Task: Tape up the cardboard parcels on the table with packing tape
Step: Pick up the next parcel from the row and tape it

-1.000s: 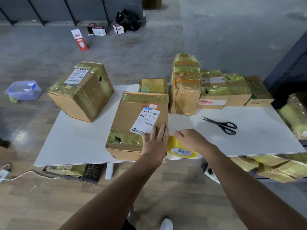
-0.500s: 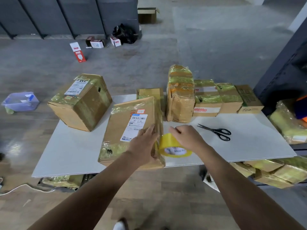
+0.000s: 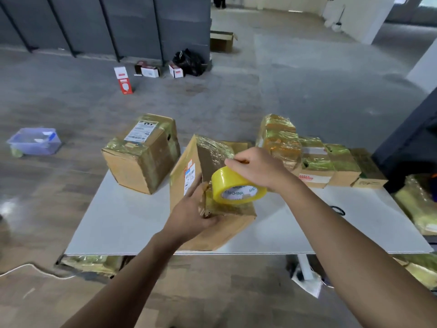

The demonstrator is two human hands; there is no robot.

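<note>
The person's left grip (image 3: 191, 214) is closing around the near corner of a cardboard parcel (image 3: 212, 235), with the fingers lying on the labelled side and the thumb wrapping over the edge. The parcel is sitting tilted at the front middle of the white tabletop (image 3: 118, 223), with one end raised. The right grip (image 3: 257, 169) is curling over the top of a yellow tape roll (image 3: 236, 188) and holding it just above the parcel's taped face, close to the left grip. Whether the roll is touching the cardboard cannot be told.

A second large box (image 3: 144, 157) is sitting behind and to the left on the tabletop. A row of taped parcels (image 3: 314, 162) is lining the far right edge. Black scissors (image 3: 338, 210) are peeking out from behind the right forearm. On the floor, a clear plastic tub (image 3: 35, 140) is lying to the left and a black bag (image 3: 189, 62) near the far wall.
</note>
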